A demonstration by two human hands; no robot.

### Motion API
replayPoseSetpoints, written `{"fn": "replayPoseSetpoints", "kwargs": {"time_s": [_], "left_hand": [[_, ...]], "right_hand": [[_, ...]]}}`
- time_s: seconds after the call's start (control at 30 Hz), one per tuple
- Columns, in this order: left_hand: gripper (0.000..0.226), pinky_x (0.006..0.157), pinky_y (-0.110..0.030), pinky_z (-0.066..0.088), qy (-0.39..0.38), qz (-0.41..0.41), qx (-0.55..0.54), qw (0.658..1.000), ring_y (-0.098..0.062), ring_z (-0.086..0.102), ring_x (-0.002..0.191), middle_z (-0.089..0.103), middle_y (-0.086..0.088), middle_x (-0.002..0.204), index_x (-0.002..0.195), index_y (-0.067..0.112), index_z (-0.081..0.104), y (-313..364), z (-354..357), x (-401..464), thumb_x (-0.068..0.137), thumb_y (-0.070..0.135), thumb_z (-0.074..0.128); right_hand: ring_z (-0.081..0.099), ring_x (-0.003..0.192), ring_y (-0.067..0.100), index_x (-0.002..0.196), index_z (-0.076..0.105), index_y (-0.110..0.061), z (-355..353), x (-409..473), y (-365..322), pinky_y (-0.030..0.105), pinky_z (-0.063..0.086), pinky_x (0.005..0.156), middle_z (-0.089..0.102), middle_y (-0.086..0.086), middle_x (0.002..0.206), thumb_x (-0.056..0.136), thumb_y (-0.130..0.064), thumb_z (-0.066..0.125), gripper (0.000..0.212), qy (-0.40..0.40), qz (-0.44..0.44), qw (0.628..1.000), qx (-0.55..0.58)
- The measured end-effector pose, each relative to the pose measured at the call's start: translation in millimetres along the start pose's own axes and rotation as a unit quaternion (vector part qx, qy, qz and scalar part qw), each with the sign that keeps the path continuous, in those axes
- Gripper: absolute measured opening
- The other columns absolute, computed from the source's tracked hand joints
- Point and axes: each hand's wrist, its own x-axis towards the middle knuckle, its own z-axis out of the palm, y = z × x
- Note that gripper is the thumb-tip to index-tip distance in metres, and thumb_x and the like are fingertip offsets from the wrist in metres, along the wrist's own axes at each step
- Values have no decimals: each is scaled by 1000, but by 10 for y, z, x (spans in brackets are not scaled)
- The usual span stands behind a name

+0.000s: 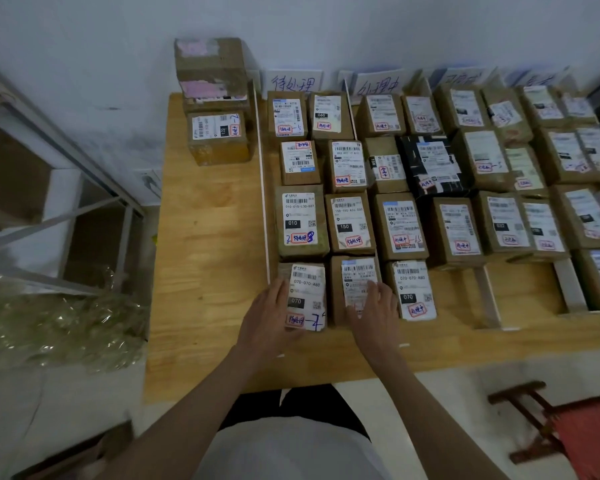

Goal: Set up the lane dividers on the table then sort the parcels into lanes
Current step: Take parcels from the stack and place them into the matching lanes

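1. Parcels point(400, 220) lie in rows across the table point(208, 237), split into lanes by white dividers point(264, 202).
2. Left hand point(269, 315) rests on the left side of the nearest parcel marked 070 point(305, 296), fingers straight, thumb under its near edge.
3. Right hand point(374, 313) lies flat on the next parcel point(355, 282), fingers relaxed, grasping nothing.
4. Handwritten signs point(293, 83) stand against the wall behind the lanes.

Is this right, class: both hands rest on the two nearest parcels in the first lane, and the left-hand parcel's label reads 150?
Not quite. The head view shows the left hand and right hand on the two nearest parcels, but the left-hand parcel reads 070, not 150.
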Motion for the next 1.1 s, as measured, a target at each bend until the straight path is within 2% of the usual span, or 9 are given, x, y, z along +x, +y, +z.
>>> {"fn": "replayPoseSetpoints", "kwargs": {"time_s": [0.13, 0.33, 0.47, 0.8, 0.93, 1.1], "left_hand": [[108, 120, -31, 12, 17, -19, -3, 1000, -22, 10, 149, 1, -7, 163, 156, 7, 1, 71, 147, -27, 84, 62, 61], [106, 119, -31, 21, 44, -45, -26, 998, -21, 15, 148, 5, -6, 163, 156, 7, 7, 219, 172, 98, 83, 58, 65], [106, 118, -31, 20, 48, -56, -25, 997, -20, 15, 148, 4, -5, 163, 156, 7, 5, 294, 190, 140, 84, 58, 65], [105, 121, -33, 15, 43, -68, -8, 997, -20, 9, 150, 4, -3, 164, 157, 9, 6, 324, 196, 140, 84, 60, 62], [107, 121, -35, 13, 37, -68, 12, 997, -22, 9, 150, 4, -4, 164, 156, 10, 8, 328, 145, 147, 82, 64, 63], [100, 118, -35, 24, 51, -54, 11, 997, -21, 21, 145, 19, -1, 159, 153, 14, 22, 323, -30, 202, 78, 62, 67]], "right_hand": [[31, 136, 28, 148, 28, -11, 19, -1, 147, 41, 41, 107, 26, 12, 150, 92, -37, 61, 71, -21, -11, 999, -41], [28, 139, 26, 150, 27, -10, 30, -46, 257, 42, 41, 108, 24, 9, 152, 92, -36, 61, 72, -29, -36, 999, -22], [22, 143, 23, 153, 20, -8, -14, 68, 265, 36, 36, 112, 18, 7, 155, 94, -38, 58, 76, -31, -39, 998, -26], [26, 140, 25, 149, 25, -4, -45, 141, 210, 36, 38, 108, 22, 11, 152, 94, -42, 57, 75, -26, -53, 997, -54], [32, 134, 26, 142, 34, -6, -110, 204, 239, 37, 43, 106, 28, 11, 144, 92, -35, 61, 64, -44, -61, 997, -32], [41, 123, 21, 134, 43, -13, -290, 350, 188, 34, 45, 96, 37, 6, 135, 94, -31, 57, 46, -39, -74, 996, -26]]}}
